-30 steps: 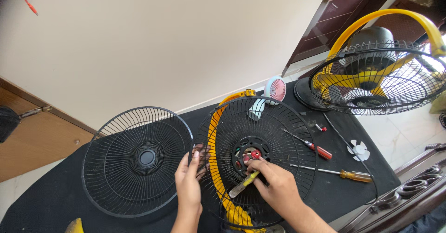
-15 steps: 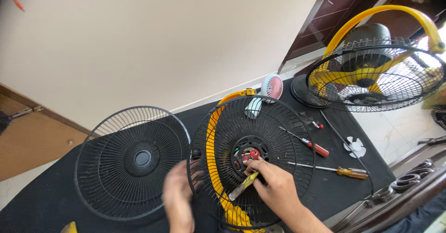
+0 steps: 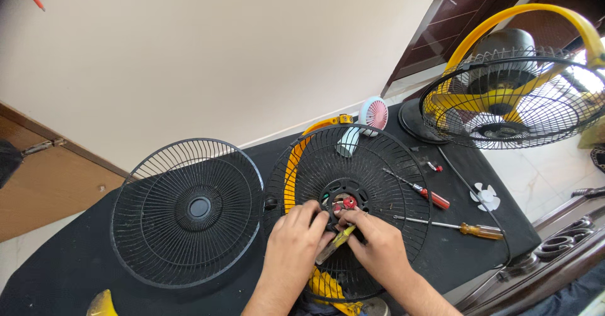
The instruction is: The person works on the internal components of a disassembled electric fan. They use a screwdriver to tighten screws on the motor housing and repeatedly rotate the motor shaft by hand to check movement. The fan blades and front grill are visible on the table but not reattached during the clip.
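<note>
Both my hands meet at the hub of one round black wire fan guard (image 3: 353,183) on the black tabletop (image 3: 57,272): my right hand (image 3: 378,247) grips a yellow-handled screwdriver (image 3: 335,243), my left hand (image 3: 296,240) pinches beside it. A second black wire guard (image 3: 189,209) lies left; two more screwdrivers, red-handled (image 3: 419,190) and amber-handled (image 3: 450,226), lie right. The screwdriver's tip is hidden under my fingers.

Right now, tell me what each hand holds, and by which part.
The right hand holds a yellow-handled screwdriver by its handle, tip toward the fan guard's hub. The left hand rests on the guard, gripping nothing visible.
</note>
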